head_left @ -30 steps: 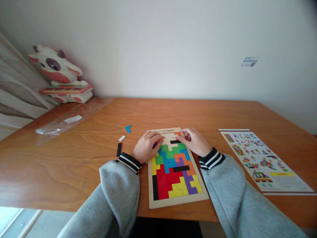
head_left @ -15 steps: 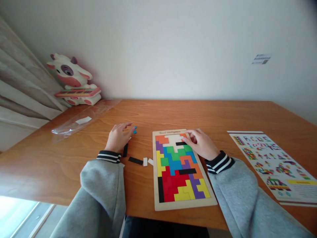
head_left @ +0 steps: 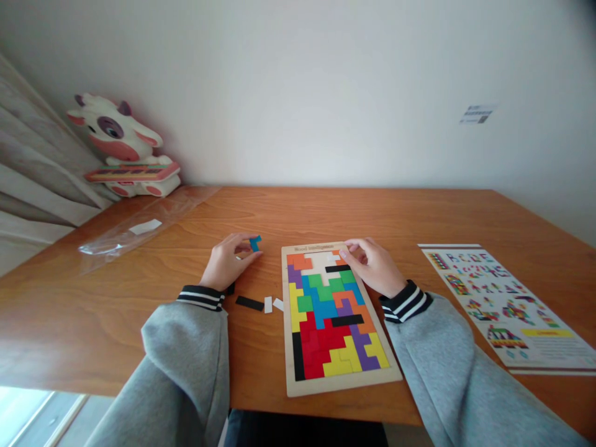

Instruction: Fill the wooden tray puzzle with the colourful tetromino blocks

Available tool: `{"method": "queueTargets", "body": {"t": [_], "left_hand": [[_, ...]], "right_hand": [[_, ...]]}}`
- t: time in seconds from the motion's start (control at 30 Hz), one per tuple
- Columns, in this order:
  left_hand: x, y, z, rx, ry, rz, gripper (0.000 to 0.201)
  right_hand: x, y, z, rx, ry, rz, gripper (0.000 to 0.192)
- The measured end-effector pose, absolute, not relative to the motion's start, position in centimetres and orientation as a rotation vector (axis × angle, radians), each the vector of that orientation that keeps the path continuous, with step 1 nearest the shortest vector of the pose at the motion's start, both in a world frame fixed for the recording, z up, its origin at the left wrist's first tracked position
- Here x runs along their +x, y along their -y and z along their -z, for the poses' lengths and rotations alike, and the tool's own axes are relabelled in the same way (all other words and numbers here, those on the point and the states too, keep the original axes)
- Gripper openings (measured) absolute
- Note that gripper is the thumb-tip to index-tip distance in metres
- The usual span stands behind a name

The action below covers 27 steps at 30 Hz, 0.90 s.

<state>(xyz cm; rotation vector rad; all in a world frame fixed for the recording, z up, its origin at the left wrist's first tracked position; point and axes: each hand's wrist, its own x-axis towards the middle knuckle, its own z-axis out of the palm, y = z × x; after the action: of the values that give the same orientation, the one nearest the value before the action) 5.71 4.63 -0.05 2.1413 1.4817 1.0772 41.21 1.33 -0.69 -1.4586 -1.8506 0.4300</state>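
A wooden puzzle board (head_left: 342, 382) lies in front of me, filled with coloured block pieces except for a bare gap near its top. My left hand (head_left: 226, 265) is left of the board and pinches a small blue piece (head_left: 254, 243) just above the table. My right hand (head_left: 375, 267) rests on the board's upper right corner, fingertips at a white piece and a black bar there. A loose black bar (head_left: 249, 303) and two small white pieces (head_left: 268, 304) lie on the table between my left cuff and the board.
A printed pattern sheet (head_left: 500, 304) lies to the right. A clear plastic bag (head_left: 135, 226) and a cow-shaped toy (head_left: 121, 149) are at the far left by a curtain. The wooden table (head_left: 116, 310) meets a white wall behind.
My left hand left the board's top, reached left to the blue piece and has picked it up. The right hand stayed at the board's upper right.
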Motion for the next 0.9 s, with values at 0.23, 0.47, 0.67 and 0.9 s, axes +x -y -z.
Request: {"method": "queueTargets", "body": {"t": [0.23,0.47,0.67,0.9], "left_hand": [[12.2,-2.9,-1.0,1.738,-1.117,-1.099,0.04],[17.1,-1.9,-2.1,1.432,-0.865,-1.195,0.035],[17.7,-1.3,-1.2,1.597,-0.655,-1.187,0.018],[17.4,-1.3,-0.6,1.902,-0.867,-1.094,0.019]], "right_hand": [[40.4,-0.8,-0.5,-1.403,1.717,-0.554,0.032],[38.8,0.0,-1.3,-1.219,1.642,-1.059,0.039],[37.3,0.9,-1.7,-0.941,1.247,-1.721,0.049],[39.0,0.0,-1.8,-1.089,1.335,-1.514,0.03]]}}
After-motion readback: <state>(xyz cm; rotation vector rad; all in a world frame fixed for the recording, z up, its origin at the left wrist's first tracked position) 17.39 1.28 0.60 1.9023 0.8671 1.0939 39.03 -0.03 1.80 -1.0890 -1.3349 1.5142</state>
